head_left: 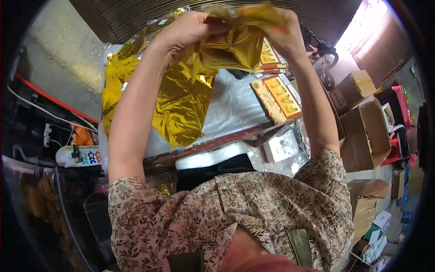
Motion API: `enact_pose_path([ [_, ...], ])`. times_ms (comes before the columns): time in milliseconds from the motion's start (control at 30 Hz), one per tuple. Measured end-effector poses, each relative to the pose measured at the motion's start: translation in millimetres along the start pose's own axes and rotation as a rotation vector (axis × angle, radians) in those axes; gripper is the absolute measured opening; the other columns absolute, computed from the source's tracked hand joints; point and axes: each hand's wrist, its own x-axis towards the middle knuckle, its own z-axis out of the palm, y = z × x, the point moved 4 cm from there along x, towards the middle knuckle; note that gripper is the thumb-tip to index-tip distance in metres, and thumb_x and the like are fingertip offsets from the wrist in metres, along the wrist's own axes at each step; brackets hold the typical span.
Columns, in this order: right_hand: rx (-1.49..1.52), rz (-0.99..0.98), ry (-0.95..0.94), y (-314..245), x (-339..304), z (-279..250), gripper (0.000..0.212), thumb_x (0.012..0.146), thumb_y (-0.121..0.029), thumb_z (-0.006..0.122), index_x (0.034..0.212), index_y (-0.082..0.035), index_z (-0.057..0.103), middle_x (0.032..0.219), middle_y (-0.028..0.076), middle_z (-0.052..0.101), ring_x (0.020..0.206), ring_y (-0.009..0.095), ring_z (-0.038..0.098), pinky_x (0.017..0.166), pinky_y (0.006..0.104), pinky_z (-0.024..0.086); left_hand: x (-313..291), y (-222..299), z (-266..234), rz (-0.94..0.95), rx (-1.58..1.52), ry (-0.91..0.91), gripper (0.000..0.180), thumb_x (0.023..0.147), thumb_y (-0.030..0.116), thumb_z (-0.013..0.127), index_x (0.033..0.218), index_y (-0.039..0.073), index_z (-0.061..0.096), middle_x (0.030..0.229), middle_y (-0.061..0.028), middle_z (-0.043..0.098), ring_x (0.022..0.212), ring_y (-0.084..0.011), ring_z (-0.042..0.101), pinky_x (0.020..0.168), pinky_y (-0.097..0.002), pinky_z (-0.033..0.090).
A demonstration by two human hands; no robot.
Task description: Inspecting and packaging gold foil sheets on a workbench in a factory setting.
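Both my arms reach up over the table [233,102] to its far side. My left hand [192,27] is closed on crinkled gold foil [231,45], its fingertips partly hidden by it. Across from it, my right hand [287,34] grips the other side of the same foil, whose upper part is smeared by motion. The foil hangs between the two hands, above the tabletop. More shiny gold foil [183,109] lies in a crumpled heap under and beside my left forearm. Left of my right forearm lies a flat orange and yellow printed package [278,97].
A white box [281,147] and clear plastic sit below the table's near edge. Open cardboard boxes [364,133] stand on the right, with a small bicycle [324,59] behind them. At left, a red hose [56,97] and white cable run along. A ribbed brown panel [154,16] rises beyond the table.
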Motion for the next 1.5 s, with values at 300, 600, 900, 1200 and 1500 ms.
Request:
enact_pose_path([
  [300,0.161,0.474,0.294,4,19,-7,0.022,0.103,-0.016,0.062,0.095,0.002,0.073,0.073,0.004,0.069,0.055,0.008,0.057,0.048,0.0234,0.043,-97,-28,-59,0.485,0.977,0.71,0.053,0.092,0.028,0.074,0.136,0.004,0.059,0.127,-0.0181,0.067,0.099,-0.0301,0.07,0.082,-0.0428,0.057],
  [600,0.31,0.51,0.171,-14,12,76,0.021,0.102,-0.012,0.059,0.108,0.006,0.07,0.087,0.011,0.071,0.066,0.017,0.068,0.058,0.031,0.058,-127,-21,88,0.654,0.914,0.893,0.108,0.083,0.029,0.079,0.16,-0.001,0.009,0.152,-0.0332,0.041,0.142,-0.0457,0.04,0.115,-0.0484,0.038],
  [900,-0.24,-0.075,0.075,-53,-9,20,0.06,0.098,-0.022,0.07,0.15,-0.003,0.048,0.135,0.025,0.061,0.11,0.023,0.072,0.087,0.0358,0.063,-108,-40,56,0.732,0.573,0.725,0.056,0.093,0.003,0.05,0.148,-0.001,0.043,0.066,-0.0197,0.066,0.058,-0.0337,0.068,0.058,-0.0467,0.056],
  [1200,-0.54,-0.13,-0.718,-90,-23,25,0.082,0.068,-0.063,0.084,0.133,-0.015,0.068,0.164,0.016,0.036,0.155,0.037,0.025,0.124,0.0649,0.019,-141,-16,63,0.407,0.421,-0.176,0.051,0.096,0.008,0.048,0.147,0.011,0.056,0.113,-0.0192,0.074,0.094,-0.0238,0.071,0.088,-0.0361,0.056],
  [1500,-0.037,0.559,-0.713,-14,-21,26,0.028,0.078,-0.016,0.088,0.094,0.001,0.072,0.092,0.007,0.073,0.077,0.013,0.069,0.067,0.0278,0.058,-127,-1,-29,0.222,0.423,-0.071,0.031,0.097,0.007,0.059,0.127,0.008,0.065,0.109,-0.0101,0.07,0.097,-0.0161,0.067,0.079,-0.0293,0.053],
])
